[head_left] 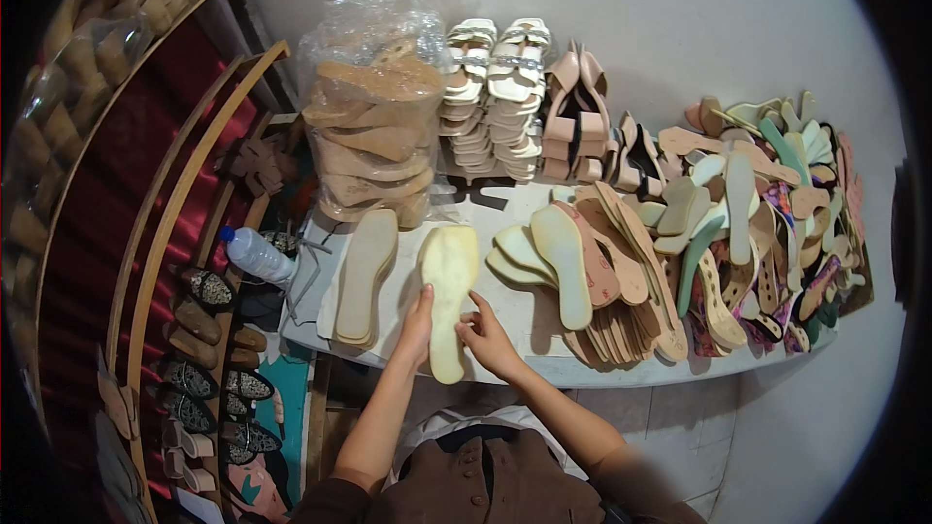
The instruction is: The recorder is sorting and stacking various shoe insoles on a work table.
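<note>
A pale yellow, foot-shaped shoe insole [449,267] is held up in front of me, its wide end away from me and its heel end toward me. My left hand [417,323] grips its left edge, thumb lying along the side. At the opposite edge, my right hand [489,338] has its thumb and fingers bent against the narrow middle. To the left, a small stack of grey-beige insoles [367,277] lies on the white table [515,335]. Several pale cream insoles [561,267] are fanned out to the right, beside pinkish-tan ones [621,330].
A plastic bag of tan soles [374,136] stands at the back left, beside stacked white sandals [517,68] and pink heeled shoes [578,107]. Mixed soles [740,204] heap up on the right. Left of the table are a water bottle [258,254] and a shoe rack [155,262].
</note>
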### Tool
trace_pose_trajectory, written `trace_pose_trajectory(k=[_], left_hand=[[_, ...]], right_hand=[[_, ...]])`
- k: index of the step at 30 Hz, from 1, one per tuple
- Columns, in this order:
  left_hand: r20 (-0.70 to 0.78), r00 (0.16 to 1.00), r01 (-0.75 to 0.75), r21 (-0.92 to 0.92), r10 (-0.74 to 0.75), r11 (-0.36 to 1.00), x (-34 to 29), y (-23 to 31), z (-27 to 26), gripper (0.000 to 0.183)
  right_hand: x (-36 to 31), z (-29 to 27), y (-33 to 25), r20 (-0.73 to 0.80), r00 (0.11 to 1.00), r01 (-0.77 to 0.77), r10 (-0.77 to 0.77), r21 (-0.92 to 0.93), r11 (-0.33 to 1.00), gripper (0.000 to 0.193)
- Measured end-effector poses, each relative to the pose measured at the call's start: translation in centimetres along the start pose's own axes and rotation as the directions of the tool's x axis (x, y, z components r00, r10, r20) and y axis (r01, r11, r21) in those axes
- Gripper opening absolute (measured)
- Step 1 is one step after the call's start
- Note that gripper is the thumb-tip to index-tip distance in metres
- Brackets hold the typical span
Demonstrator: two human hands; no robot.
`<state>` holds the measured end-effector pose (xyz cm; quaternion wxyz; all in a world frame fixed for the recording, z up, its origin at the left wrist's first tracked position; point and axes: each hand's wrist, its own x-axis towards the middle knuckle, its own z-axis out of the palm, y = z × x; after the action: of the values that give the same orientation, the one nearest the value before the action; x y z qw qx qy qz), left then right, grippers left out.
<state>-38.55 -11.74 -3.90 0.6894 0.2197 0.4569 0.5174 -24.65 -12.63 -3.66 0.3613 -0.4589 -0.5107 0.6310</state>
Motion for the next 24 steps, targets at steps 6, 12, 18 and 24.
trace_pose_trajectory(k=[6, 12, 18, 24], left_hand=[[-0.159, 0.844, -0.377, 0.501, 0.511, 0.779, -1.3, 5.0, -5.6, 0.048], [-0.126, 0.78, -0.247, 0.839, 0.613, 0.486, -2.8, 6.7, -9.4, 0.041], [-0.177, 0.812, -0.176, 0.835, 0.556, 0.521, -2.5, 6.2, -11.2, 0.042], [-0.135, 0.806, -0.201, 0.853, 0.576, 0.482, -1.9, 6.5, -10.6, 0.042]], right_hand=[[5.3, 6.8, -1.9, 0.039, 0.999, 0.006, -0.013, 0.178, 0.984, 0.056], [7.1, 12.2, -1.9, -0.016, 0.999, 0.043, -0.046, -0.137, 0.99, 0.057], [7.7, 13.4, -1.4, -0.038, 0.995, 0.08, -0.091, -0.231, 0.97, 0.057], [7.8, 13.0, -0.9, -0.106, 0.985, 0.114, -0.138, -0.211, 0.971, 0.055]])
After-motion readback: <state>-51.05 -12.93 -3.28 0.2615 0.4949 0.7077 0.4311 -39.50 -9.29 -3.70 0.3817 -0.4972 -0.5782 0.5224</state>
